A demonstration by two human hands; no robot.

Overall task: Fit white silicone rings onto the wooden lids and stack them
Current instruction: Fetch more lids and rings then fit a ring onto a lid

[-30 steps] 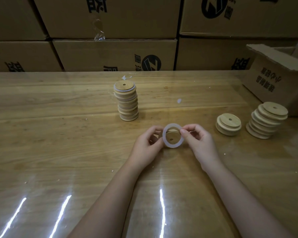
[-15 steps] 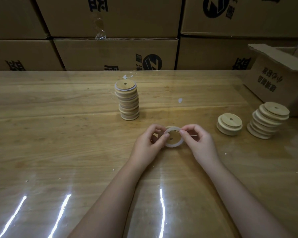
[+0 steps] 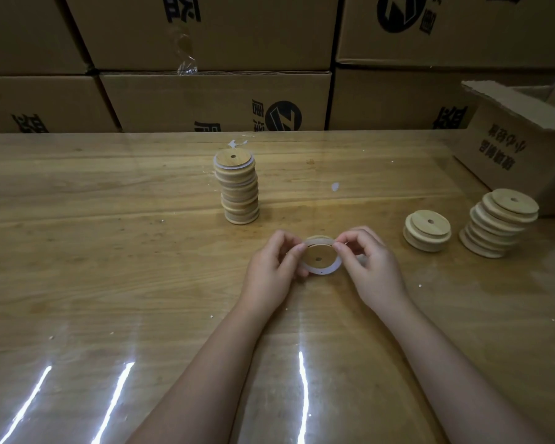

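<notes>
A wooden lid [image 3: 318, 256] with a white ring [image 3: 326, 270] around it is held above the table [image 3: 109, 251] between the left hand [image 3: 271, 267] and the right hand [image 3: 370, 264], pinched at both sides. A tall stack of lids [image 3: 239, 187] is seen behind the hands, and two shorter stacks [image 3: 427, 230] [image 3: 497, 227] are placed to the right, near an open carton [image 3: 519, 145].

Pretty dim overall, corners go dark, white glare streaks across the glossy table [image 3: 77, 251] near the bottom, wide-angle bending at the edges.

Table [image 3: 109, 251] carrying tall lid stack [image 3: 239, 190] toward far edge; low lid pile [image 3: 427, 230], leaning lid stack [image 3: 497, 225], cardboard box [image 3: 519, 149] sitting along right edge.
</notes>
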